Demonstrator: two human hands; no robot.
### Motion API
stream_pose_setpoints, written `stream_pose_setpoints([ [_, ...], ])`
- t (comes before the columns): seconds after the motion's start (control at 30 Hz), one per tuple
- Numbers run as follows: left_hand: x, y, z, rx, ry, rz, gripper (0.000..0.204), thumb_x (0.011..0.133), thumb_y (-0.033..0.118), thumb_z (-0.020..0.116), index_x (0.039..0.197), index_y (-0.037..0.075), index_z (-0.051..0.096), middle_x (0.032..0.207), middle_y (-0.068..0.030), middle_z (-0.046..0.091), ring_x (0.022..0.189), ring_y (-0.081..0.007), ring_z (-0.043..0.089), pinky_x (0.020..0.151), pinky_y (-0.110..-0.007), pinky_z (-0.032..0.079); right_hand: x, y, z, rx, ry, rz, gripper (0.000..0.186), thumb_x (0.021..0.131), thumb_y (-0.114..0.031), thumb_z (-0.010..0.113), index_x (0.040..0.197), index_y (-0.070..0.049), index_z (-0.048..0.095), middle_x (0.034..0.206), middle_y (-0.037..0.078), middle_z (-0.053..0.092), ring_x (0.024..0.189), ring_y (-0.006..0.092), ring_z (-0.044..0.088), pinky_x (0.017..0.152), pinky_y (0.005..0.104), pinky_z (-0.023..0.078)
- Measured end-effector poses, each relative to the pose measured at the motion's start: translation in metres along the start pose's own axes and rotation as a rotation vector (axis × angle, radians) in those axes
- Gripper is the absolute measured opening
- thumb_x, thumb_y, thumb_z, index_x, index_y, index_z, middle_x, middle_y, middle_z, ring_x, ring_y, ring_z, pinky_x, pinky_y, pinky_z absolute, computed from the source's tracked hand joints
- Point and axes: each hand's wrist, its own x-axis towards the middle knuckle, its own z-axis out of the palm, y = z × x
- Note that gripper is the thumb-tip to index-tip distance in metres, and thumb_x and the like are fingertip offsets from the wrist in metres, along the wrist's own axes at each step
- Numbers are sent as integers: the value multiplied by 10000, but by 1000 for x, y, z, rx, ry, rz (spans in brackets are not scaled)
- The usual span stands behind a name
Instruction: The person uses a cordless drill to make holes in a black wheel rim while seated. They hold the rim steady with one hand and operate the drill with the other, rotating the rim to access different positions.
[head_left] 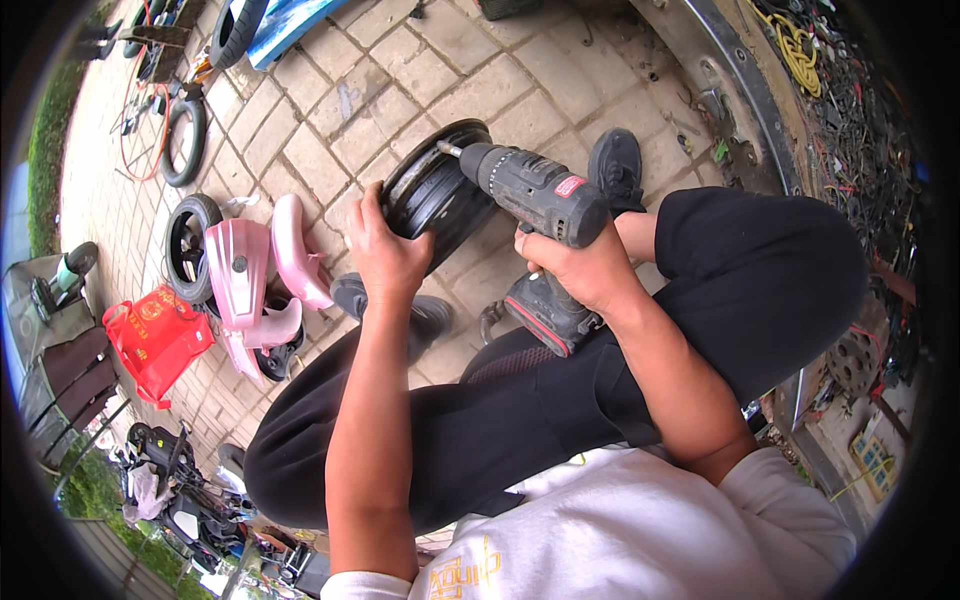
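Note:
My left hand (388, 248) grips the near left edge of a black wheel rim (437, 197), thumb and fingers spread round it. The rim stands tilted above the paving, between my feet. In my right hand (585, 265) is a dark cordless drill (535, 190), my fingers wrapped round its handle. Its chuck points left, and the bit's socket tip (449, 148) is at the rim's upper edge; whether it touches a bolt there I cannot tell. The drill's battery, with a red stripe, hangs just above my leg.
Pink plastic fairings (240, 270) and a small tyre (187, 245) lie on the paving at left, beside a red bag (160, 340). Another tyre (183, 143) lies farther off. A metal-edged heap of cables and parts (860, 160) borders the right. Parked scooters (175, 490) stand lower left.

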Motion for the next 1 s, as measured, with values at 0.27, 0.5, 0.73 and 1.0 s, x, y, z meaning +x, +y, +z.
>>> stream_pose_setpoints([
  [0.27, 1, 1, -1, -15, -3, 0, 734, 618, 113, 778, 1298, 31, 512, 1094, -189, 552, 1023, -404, 558, 908, -464, 476, -4, -3, 1, -40, 3, -48, 225, 758, -141, 680, 885, 31, 608, 773, 89, 642, 713, 181, 596, 688, 358, 511],
  [0.5, 1, 3, -1, -8, -24, -23, 734, 628, 119, 787, 1303, 37, 511, 1108, -191, 557, 1036, -406, 561, 915, -466, 476, -5, -3, 3, -75, 16, -63, 235, 762, -140, 679, 912, 30, 614, 810, 101, 656, 742, 182, 604, 715, 360, 515],
  [0.73, 1, 2, -1, -1, -14, -20, 728, 631, 125, 789, 1301, 47, 514, 1109, -189, 559, 1040, -407, 563, 918, -465, 477, -5, -5, 0, -75, 0, -7, 258, 756, -157, 688, 923, 26, 616, 806, 108, 658, 748, 189, 608, 732, 362, 518],
  [1.0, 2, 4, -2, 7, -20, -4, 714, 632, 116, 769, 1296, 45, 517, 1100, -190, 558, 1030, -408, 561, 900, -467, 482, -13, -5, 4, -100, -21, -26, 259, 764, -164, 690, 937, 19, 629, 824, 118, 675, 770, 196, 635, 736, 366, 521],
])
